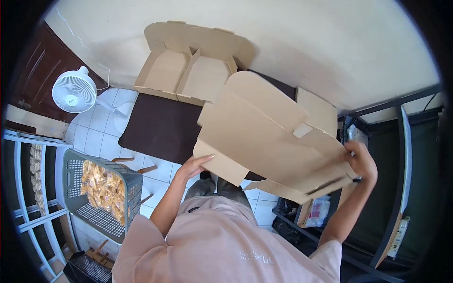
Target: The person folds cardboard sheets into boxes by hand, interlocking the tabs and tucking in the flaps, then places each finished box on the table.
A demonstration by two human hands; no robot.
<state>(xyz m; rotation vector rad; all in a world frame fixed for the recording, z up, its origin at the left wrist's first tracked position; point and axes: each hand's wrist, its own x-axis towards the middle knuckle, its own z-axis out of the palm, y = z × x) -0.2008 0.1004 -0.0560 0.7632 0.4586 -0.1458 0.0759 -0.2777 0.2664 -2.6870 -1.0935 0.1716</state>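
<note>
One open carton tilts above the dark table, left hand and right hand clamped on opposite ends, well apart; even, light support best spares its flaps and the divided box beyond.

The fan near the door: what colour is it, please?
The fan is white; it shows best in the head view.

Bright, even indoor light, soft shadows on the pale wall, faint sheen on the floor tiles, strong fisheye bending, black rounded corners, slight blur along the cardboard edges.
</note>
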